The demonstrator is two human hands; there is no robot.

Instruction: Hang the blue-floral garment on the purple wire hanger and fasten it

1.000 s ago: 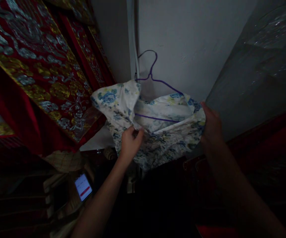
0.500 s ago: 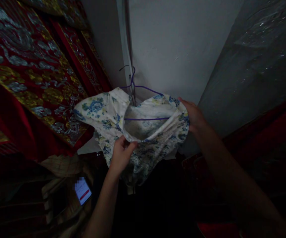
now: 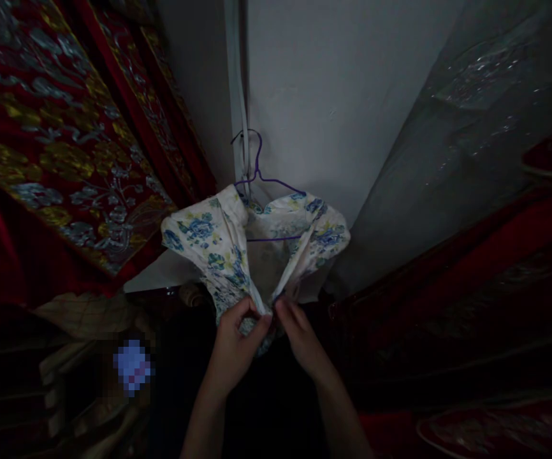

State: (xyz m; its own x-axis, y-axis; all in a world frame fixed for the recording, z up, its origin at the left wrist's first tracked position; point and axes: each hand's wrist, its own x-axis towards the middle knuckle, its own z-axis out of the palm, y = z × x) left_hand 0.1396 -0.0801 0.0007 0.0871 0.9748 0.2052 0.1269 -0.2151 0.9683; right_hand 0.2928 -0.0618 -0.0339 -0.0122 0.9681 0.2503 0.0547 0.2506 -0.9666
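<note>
A white short-sleeved blouse [image 3: 228, 255] with blue and yellow flowers hangs on a thin purple hanger [image 3: 259, 169]. The hanger's lower bar crosses inside the gaping neckline. My left hand [image 3: 240, 338] pinches the left front edge of the neckline between thumb and fingers, low on the chest. Beside it, my right hand [image 3: 299, 335] has its fingers closed on the right front edge at the same height. The two edges come down in a V between my hands. Below them the blouse's lower part is mostly hidden and dark.
Red cloth embroidered in gold and silver [image 3: 89, 146] hangs at the left. A pale wall [image 3: 324, 95] stands behind, and clear plastic sheeting [image 3: 448, 140] covers the right. At the lower left a lit, blurred-out screen [image 3: 133, 366] lies on a wooden chair [image 3: 53, 395].
My right hand has left the right shoulder and come down to the front edge beside my left hand. The hanger has swung left against the pale strip. The neckline is now a narrower V.
</note>
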